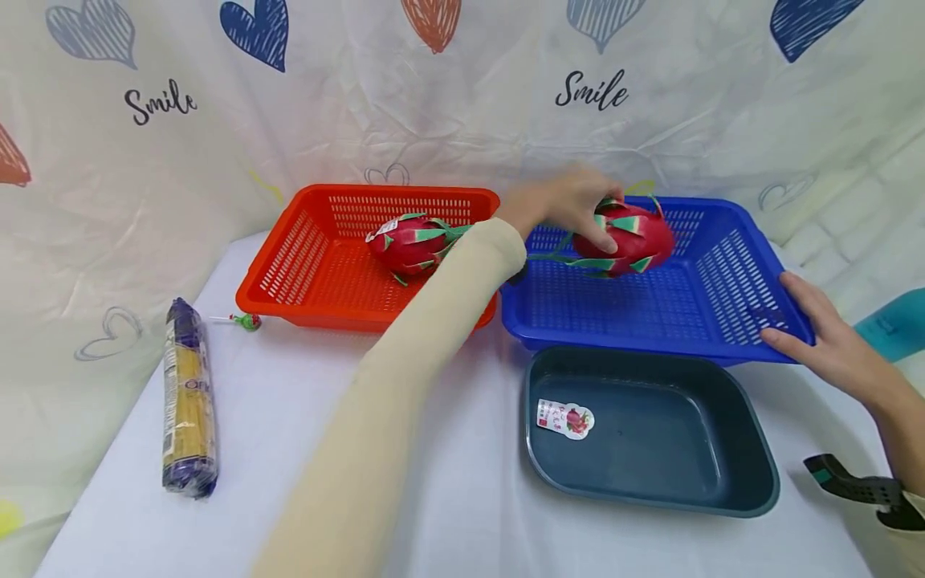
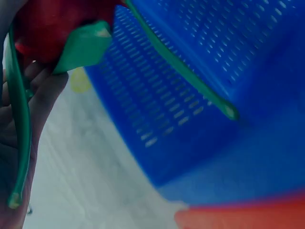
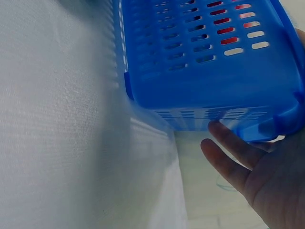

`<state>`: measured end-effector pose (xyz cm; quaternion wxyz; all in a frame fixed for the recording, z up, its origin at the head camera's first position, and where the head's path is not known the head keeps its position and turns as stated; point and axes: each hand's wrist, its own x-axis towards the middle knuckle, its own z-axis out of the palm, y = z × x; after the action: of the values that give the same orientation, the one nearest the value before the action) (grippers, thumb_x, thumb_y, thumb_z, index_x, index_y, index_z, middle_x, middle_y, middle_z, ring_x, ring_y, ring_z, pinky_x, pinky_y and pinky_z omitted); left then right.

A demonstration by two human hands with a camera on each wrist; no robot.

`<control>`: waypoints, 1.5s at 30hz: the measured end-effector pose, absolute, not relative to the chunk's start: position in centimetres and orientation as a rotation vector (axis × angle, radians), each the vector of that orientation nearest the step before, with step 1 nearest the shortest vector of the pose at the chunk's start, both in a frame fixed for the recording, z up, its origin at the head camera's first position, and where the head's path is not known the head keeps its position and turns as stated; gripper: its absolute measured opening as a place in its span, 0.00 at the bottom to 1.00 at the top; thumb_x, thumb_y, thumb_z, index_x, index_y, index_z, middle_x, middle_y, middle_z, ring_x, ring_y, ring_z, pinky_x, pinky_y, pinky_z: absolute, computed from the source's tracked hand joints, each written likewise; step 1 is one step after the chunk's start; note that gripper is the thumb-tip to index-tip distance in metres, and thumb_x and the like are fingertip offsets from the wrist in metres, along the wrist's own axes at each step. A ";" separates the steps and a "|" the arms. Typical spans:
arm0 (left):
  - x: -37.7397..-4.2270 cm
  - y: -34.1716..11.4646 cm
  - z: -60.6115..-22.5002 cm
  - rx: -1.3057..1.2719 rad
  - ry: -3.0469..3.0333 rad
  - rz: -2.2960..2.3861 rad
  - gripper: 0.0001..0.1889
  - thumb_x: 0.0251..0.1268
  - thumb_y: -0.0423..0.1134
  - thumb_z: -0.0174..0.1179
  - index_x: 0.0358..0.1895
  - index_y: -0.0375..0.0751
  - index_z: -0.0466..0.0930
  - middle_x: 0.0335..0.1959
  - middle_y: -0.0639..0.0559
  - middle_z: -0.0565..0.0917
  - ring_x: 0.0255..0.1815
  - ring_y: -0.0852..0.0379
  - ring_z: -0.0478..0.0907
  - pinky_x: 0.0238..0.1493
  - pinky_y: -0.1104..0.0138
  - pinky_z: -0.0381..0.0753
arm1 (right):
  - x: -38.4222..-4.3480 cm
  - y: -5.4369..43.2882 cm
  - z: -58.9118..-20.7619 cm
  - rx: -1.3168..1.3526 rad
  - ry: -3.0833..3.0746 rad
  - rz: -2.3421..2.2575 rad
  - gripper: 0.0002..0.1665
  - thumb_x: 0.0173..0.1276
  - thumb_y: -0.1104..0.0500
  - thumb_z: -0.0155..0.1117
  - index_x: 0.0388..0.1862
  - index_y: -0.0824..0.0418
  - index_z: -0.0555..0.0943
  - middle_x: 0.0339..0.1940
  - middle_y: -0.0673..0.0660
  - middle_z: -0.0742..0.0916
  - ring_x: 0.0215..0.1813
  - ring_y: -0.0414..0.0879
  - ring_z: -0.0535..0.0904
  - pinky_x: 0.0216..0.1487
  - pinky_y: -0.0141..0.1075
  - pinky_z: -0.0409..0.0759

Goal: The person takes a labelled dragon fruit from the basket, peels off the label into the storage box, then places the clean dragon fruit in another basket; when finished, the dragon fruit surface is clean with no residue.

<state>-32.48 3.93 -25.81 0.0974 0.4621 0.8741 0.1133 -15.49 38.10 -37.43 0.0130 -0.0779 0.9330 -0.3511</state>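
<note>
My left hand (image 1: 574, 205) reaches across from the left and grips a dragon fruit (image 1: 636, 237) over the blue basket (image 1: 730, 341). The fruit is red with green scales, and its long green stems show in the left wrist view beside the palm (image 2: 14, 148). At the basket's right end, my right hand (image 1: 841, 353) holds the rim, thumb on top. Two fingers of that hand (image 3: 233, 155) extend below the rim outside the basket in the right wrist view. A second dragon fruit (image 1: 412, 245) with a white label lies in the red basket (image 1: 289, 309), partly behind the left sleeve.
A dark grey-green tub (image 1: 650, 441) with a dragon fruit sticker (image 1: 566, 419) stands in front of the blue basket. To the left lie a pack of spaghetti (image 1: 189, 401) and a lollipop (image 1: 249, 322). A teal object (image 1: 896, 325) is at the right edge. A printed sheet hangs behind.
</note>
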 end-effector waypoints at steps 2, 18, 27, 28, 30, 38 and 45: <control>-32.7 4.8 -26.6 1.339 2.577 0.280 0.37 0.55 0.61 0.64 0.64 0.43 0.70 0.58 0.54 0.78 0.54 0.62 0.72 0.52 0.76 0.74 | -15.3 38.1 -37.6 -0.241 2.897 -1.101 0.53 0.72 0.53 0.53 0.78 0.43 0.27 0.78 0.68 0.33 0.67 0.85 0.42 0.51 0.81 0.47; -33.4 6.3 -29.8 1.062 2.518 0.361 0.42 0.56 0.61 0.65 0.71 0.48 0.63 0.68 0.54 0.68 0.67 0.61 0.62 0.60 0.73 0.75 | -15.5 37.9 -37.2 -0.229 2.880 -1.111 0.54 0.71 0.53 0.54 0.78 0.42 0.28 0.79 0.67 0.34 0.69 0.85 0.42 0.51 0.81 0.50; -33.6 5.9 -30.8 1.010 2.505 0.331 0.42 0.57 0.61 0.64 0.72 0.46 0.62 0.67 0.53 0.69 0.64 0.61 0.66 0.59 0.72 0.76 | -15.4 38.1 -37.3 -0.244 2.870 -1.136 0.53 0.71 0.54 0.54 0.78 0.41 0.29 0.79 0.66 0.34 0.68 0.85 0.42 0.51 0.81 0.50; -33.6 5.9 -30.8 1.004 2.501 0.332 0.42 0.57 0.61 0.64 0.72 0.47 0.62 0.67 0.53 0.69 0.64 0.61 0.66 0.59 0.72 0.76 | -15.4 38.2 -37.3 -0.245 2.871 -1.136 0.53 0.71 0.54 0.54 0.78 0.41 0.29 0.79 0.66 0.34 0.68 0.85 0.42 0.51 0.81 0.50; -33.6 5.9 -30.8 1.008 2.488 0.333 0.41 0.58 0.60 0.63 0.72 0.46 0.61 0.67 0.53 0.69 0.64 0.61 0.67 0.59 0.72 0.76 | -15.5 38.2 -37.2 -0.248 2.875 -1.136 0.53 0.71 0.55 0.54 0.79 0.41 0.29 0.79 0.66 0.34 0.68 0.85 0.42 0.51 0.81 0.50; -33.4 5.7 -30.5 0.947 2.464 0.240 0.41 0.60 0.60 0.61 0.73 0.49 0.57 0.68 0.54 0.68 0.65 0.61 0.66 0.65 0.70 0.72 | -15.6 38.2 -37.2 -0.242 2.869 -1.139 0.53 0.71 0.54 0.54 0.78 0.40 0.28 0.79 0.66 0.34 0.69 0.85 0.41 0.53 0.81 0.48; -32.8 5.8 -30.1 0.878 2.457 0.184 0.42 0.60 0.63 0.59 0.74 0.54 0.54 0.71 0.56 0.66 0.68 0.62 0.63 0.68 0.69 0.69 | -15.5 38.3 -37.2 -0.247 2.872 -1.150 0.53 0.71 0.54 0.54 0.78 0.41 0.29 0.79 0.65 0.34 0.69 0.85 0.40 0.54 0.81 0.46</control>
<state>-32.84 5.78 -30.06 0.2601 0.3242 0.9070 0.0680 -15.48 38.25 -37.20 0.0193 -0.0795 0.9253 -0.3704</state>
